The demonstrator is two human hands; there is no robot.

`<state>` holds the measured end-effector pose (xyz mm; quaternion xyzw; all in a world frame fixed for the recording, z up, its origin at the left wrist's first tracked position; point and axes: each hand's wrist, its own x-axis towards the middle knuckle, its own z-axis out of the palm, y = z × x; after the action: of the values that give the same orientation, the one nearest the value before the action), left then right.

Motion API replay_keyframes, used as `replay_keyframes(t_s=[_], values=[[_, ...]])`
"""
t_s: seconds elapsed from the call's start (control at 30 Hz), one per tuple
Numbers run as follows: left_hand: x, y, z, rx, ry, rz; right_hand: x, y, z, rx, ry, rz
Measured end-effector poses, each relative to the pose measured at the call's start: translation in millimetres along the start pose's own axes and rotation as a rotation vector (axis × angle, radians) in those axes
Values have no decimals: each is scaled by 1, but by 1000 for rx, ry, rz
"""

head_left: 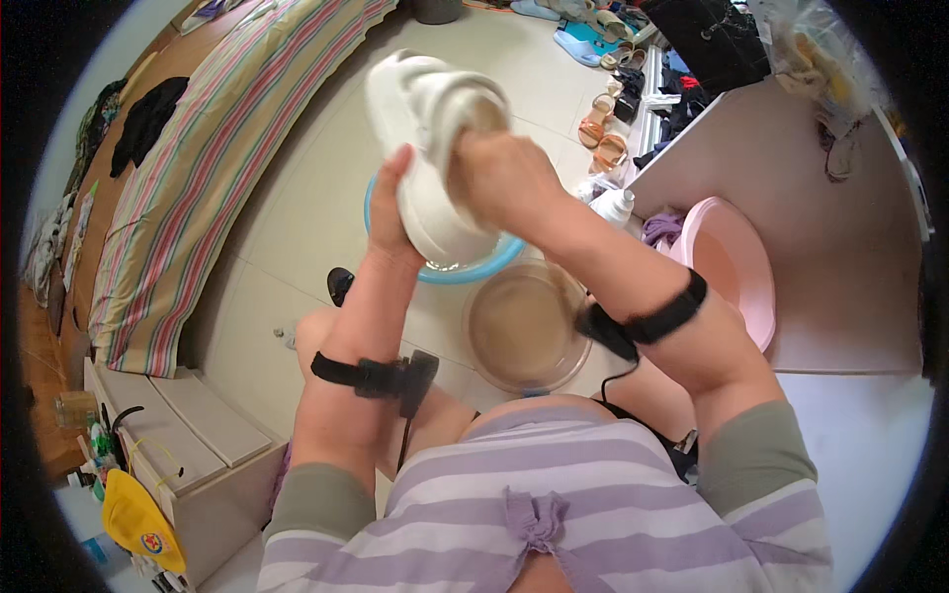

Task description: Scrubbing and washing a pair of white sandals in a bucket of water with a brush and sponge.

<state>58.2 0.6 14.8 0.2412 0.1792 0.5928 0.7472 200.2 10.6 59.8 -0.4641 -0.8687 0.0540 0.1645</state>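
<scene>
A white thick-soled shoe (415, 163) is raised over a blue-rimmed basin (484, 265) on the floor, toe end away from me. My left hand (389, 212) grips the shoe by its left side, the thumb along its edge. At the shoe's opening, my right hand (506, 180) is closed and slightly blurred. What its fingers hold, if anything, is hidden in the shoe. Closer to me, between my legs, stands a second round basin (529, 321) with brownish, cloudy water in it. Black straps with small devices circle both of my forearms.
At the right are a pink basin (748, 267), a purple cloth (662, 229) and a white bottle (613, 206). Several sandals (599, 124) line the far right. A striped bedspread (232, 148) hangs at the left, above a low drawer unit (213, 415) with a yellow cap (138, 514) beside it.
</scene>
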Motion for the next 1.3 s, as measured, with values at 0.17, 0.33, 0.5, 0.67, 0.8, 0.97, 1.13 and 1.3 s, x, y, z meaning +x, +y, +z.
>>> replay_keyframes(t_s=[0.17, 0.33, 0.5, 0.67, 0.8, 0.97, 1.13, 1.3], values=[[1, -9, -1, -84, 34, -55, 26, 8, 2, 19, 263, 5], [-2, 22, -21, -76, 8, 57, -34, -22, -18, 267, 27, -276], [7, 15, -16, -73, -47, -7, -34, -9, -21, 118, 11, -171], [17, 13, -23, -54, -16, 25, -7, 4, -12, 69, 126, -86], [14, 16, -22, -151, -48, 20, -36, -5, -19, 314, -79, -172], [24, -4, -28, -128, -40, -9, -11, -4, -5, 133, 152, -43], [28, -3, -24, -153, 19, -12, -9, 5, 3, 75, 134, 44], [27, 9, -23, -174, -32, -36, -17, -6, -14, 243, 44, -76]])
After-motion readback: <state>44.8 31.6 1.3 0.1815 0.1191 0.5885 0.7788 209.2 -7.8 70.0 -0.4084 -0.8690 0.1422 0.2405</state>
